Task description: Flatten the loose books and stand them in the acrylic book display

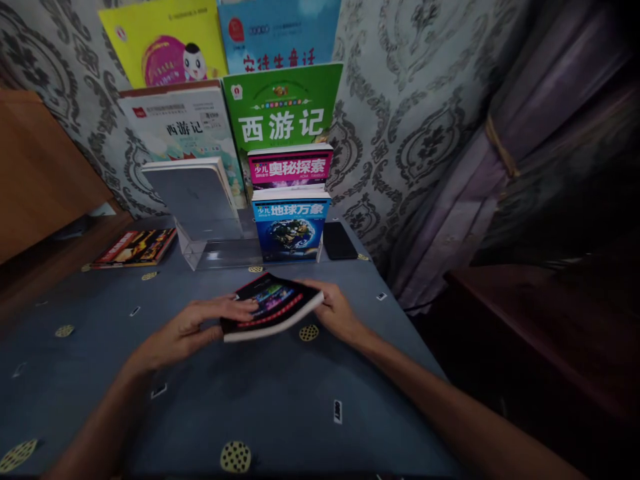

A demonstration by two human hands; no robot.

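Note:
A small black book point(273, 300) with a colourful cover is held above the table, tilted, its pale page edges toward me. My left hand point(200, 327) grips its left side, with fingers on the cover and the thumb at the edge. At the book's right end, my right hand point(334, 308) pinches the corner. Just behind stands a clear acrylic rack point(225, 255) holding a blue book with a globe point(291, 230), a pink-topped book point(290, 167) and a plain grey book point(193, 197).
Farther back stand a green book point(285, 107), a white book point(185, 127), a yellow book point(165, 47) and a blue one point(280, 33). A red and black book point(135, 248) lies at left, a dark flat object point(340, 241) right of the rack.

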